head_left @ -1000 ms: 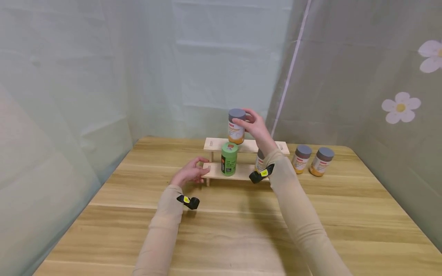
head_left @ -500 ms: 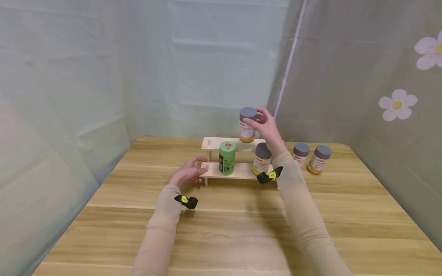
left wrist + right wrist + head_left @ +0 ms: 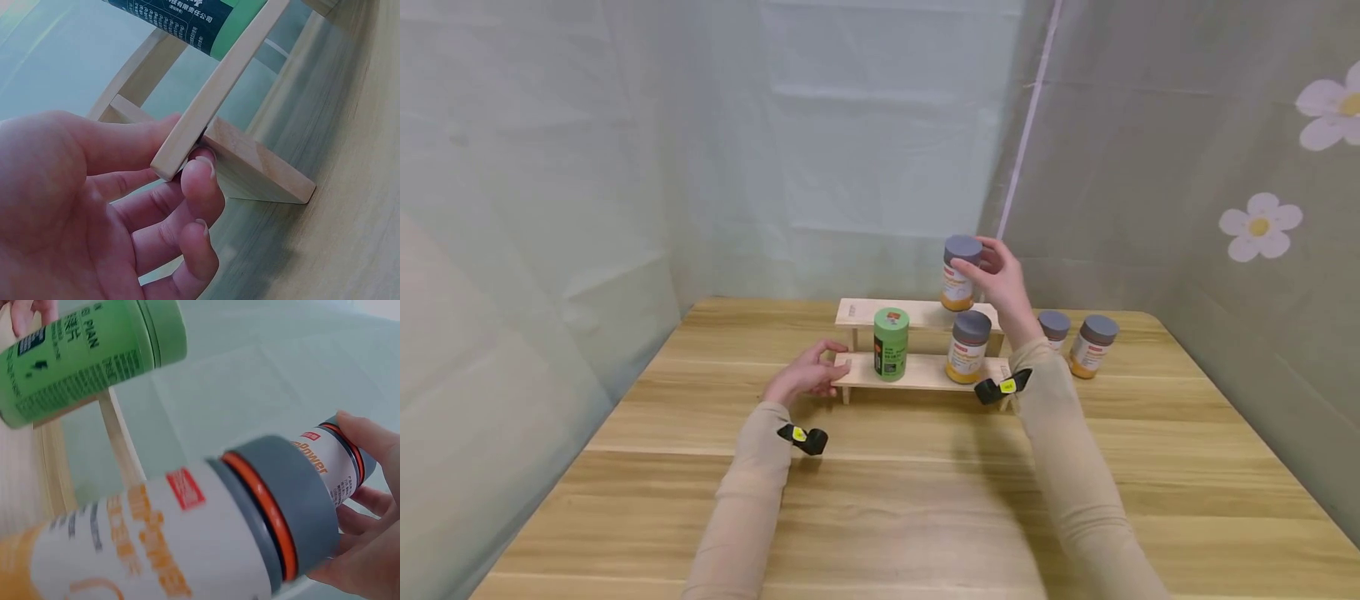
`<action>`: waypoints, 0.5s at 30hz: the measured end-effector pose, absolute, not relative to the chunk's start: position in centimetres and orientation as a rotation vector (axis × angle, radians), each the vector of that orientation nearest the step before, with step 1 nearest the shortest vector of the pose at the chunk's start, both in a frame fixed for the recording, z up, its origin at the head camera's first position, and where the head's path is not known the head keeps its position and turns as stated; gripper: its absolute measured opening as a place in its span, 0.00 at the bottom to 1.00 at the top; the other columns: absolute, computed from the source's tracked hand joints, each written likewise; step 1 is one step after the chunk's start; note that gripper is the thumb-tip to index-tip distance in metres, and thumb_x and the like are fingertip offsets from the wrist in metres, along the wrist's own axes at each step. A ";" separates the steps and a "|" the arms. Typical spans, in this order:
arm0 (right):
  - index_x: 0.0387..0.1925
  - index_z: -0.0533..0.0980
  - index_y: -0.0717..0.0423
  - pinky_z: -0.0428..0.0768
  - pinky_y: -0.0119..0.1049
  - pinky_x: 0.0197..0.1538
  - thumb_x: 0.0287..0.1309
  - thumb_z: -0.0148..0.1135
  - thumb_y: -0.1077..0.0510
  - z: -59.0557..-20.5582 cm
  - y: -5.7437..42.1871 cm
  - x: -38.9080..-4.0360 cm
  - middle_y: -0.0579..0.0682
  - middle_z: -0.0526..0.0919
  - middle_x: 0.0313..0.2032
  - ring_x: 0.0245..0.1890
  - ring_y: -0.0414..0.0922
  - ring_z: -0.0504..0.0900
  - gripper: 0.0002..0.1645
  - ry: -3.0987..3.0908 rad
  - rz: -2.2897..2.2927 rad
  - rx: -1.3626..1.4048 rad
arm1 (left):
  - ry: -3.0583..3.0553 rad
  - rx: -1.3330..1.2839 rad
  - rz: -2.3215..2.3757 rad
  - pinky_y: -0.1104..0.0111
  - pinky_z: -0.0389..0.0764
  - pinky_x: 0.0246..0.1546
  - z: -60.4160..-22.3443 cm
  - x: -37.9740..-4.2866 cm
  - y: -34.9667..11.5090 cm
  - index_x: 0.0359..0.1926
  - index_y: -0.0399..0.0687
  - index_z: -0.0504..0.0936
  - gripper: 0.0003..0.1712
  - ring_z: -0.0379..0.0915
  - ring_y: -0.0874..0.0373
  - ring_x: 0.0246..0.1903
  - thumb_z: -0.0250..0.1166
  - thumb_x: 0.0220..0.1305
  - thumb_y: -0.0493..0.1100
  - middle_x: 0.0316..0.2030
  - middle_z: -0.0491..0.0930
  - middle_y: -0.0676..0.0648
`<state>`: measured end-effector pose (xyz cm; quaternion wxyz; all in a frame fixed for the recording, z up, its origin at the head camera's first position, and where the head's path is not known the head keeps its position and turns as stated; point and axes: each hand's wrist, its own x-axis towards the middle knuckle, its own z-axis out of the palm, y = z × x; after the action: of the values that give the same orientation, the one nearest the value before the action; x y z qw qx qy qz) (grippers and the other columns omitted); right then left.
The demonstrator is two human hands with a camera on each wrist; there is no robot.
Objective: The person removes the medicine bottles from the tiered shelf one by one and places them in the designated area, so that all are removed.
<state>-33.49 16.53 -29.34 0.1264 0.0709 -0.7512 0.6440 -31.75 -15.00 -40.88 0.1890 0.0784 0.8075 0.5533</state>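
Note:
My right hand (image 3: pixel 1004 287) grips a white and orange supplement bottle (image 3: pixel 958 287) by its grey lid, upright at the right part of the shelf's upper tier. In the right wrist view the thumb and fingers wrap round that lid (image 3: pixel 369 456). My left hand (image 3: pixel 808 372) pinches the left end of the lower tier of a two-tier wooden shelf (image 3: pixel 917 373); in the left wrist view the thumb lies above the board (image 3: pixel 219 90) and curled fingers below. On the lower tier stand a green bottle (image 3: pixel 891 354) at left and another grey-lidded bottle (image 3: pixel 967 354) at right.
Two more grey-lidded bottles stand on the wooden table (image 3: pixel 880 517) right of the shelf: one (image 3: pixel 1054 327) partly behind the right sleeve, the other (image 3: pixel 1093 346) farther right. A pale curtain (image 3: pixel 880 150) hangs behind the table.
The right hand has carried its bottle rightward along the upper tier, uncovering the lower grey-lidded bottle. The left hand keeps its hold on the shelf end. The head view has shifted slightly.

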 end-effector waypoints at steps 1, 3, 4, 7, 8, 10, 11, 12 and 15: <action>0.64 0.66 0.50 0.68 0.40 0.58 0.57 0.68 0.50 -29.4 16.8 -33.4 0.53 0.74 0.59 0.53 0.43 0.72 0.35 -2.175 1.864 0.200 | 2.272 0.225 1.555 0.72 0.72 0.25 -40.9 -31.7 -14.9 0.67 0.47 0.60 0.29 0.73 0.63 0.20 0.59 0.69 0.45 0.25 0.71 0.53; 0.63 0.67 0.51 0.68 0.38 0.56 0.57 0.68 0.50 -29.6 17.4 -33.2 0.52 0.74 0.58 0.51 0.42 0.72 0.35 -2.152 1.842 0.183 | 2.271 0.225 1.555 0.72 0.73 0.25 -40.9 -31.7 -14.8 0.67 0.48 0.60 0.29 0.73 0.63 0.20 0.59 0.69 0.45 0.26 0.71 0.53; 0.63 0.67 0.51 0.69 0.37 0.55 0.56 0.69 0.51 -29.6 17.7 -33.2 0.52 0.74 0.57 0.50 0.41 0.72 0.35 -2.138 1.839 0.174 | 2.268 0.223 1.558 0.72 0.73 0.25 -40.9 -31.7 -14.7 0.66 0.48 0.60 0.29 0.73 0.62 0.20 0.59 0.69 0.45 0.26 0.71 0.53; 0.63 0.67 0.52 0.70 0.34 0.54 0.57 0.69 0.51 -29.7 18.6 -32.9 0.51 0.74 0.57 0.49 0.40 0.72 0.35 -2.116 1.821 0.144 | 2.259 0.232 1.561 0.72 0.72 0.25 -40.9 -31.7 -14.6 0.67 0.47 0.60 0.29 0.73 0.62 0.20 0.58 0.69 0.44 0.26 0.71 0.53; 0.63 0.67 0.51 0.70 0.34 0.54 0.57 0.68 0.50 -29.7 18.8 -32.7 0.51 0.74 0.57 0.49 0.39 0.72 0.35 -2.116 1.811 0.136 | 2.253 0.227 1.565 0.72 0.72 0.25 -40.8 -31.7 -14.6 0.67 0.48 0.60 0.29 0.72 0.62 0.20 0.58 0.69 0.44 0.26 0.71 0.53; 0.63 0.67 0.52 0.70 0.33 0.55 0.57 0.68 0.51 -29.7 19.3 -32.5 0.51 0.74 0.58 0.50 0.39 0.72 0.35 -2.106 1.812 0.125 | 2.249 0.230 1.565 0.72 0.72 0.25 -40.7 -31.7 -14.5 0.67 0.47 0.59 0.29 0.72 0.62 0.20 0.58 0.70 0.44 0.26 0.71 0.53; 0.63 0.67 0.52 0.70 0.34 0.55 0.57 0.68 0.51 -29.7 19.6 -32.4 0.51 0.74 0.58 0.51 0.40 0.72 0.35 -2.103 1.811 0.120 | 2.248 0.236 1.565 0.73 0.72 0.25 -40.6 -31.7 -14.5 0.68 0.47 0.59 0.30 0.72 0.62 0.20 0.58 0.70 0.44 0.27 0.71 0.52; 0.63 0.67 0.52 0.70 0.34 0.56 0.57 0.68 0.51 -29.7 19.8 -32.2 0.52 0.74 0.58 0.52 0.40 0.72 0.35 -2.100 1.810 0.113 | 2.250 0.238 1.564 0.73 0.73 0.25 -40.6 -31.7 -14.5 0.68 0.47 0.59 0.30 0.72 0.62 0.21 0.58 0.69 0.44 0.27 0.72 0.52; 0.64 0.66 0.51 0.70 0.33 0.56 0.58 0.68 0.50 -29.7 20.3 -31.8 0.53 0.73 0.60 0.52 0.39 0.73 0.35 -2.101 1.802 0.102 | 2.259 0.239 1.552 0.72 0.73 0.26 -40.5 -31.7 -14.5 0.68 0.47 0.58 0.30 0.72 0.63 0.21 0.58 0.69 0.44 0.27 0.72 0.52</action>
<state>-31.76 20.29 -29.70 0.1848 0.0362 -0.7456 0.6392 -31.73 -14.55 -40.54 0.1939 0.0851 0.8055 0.5535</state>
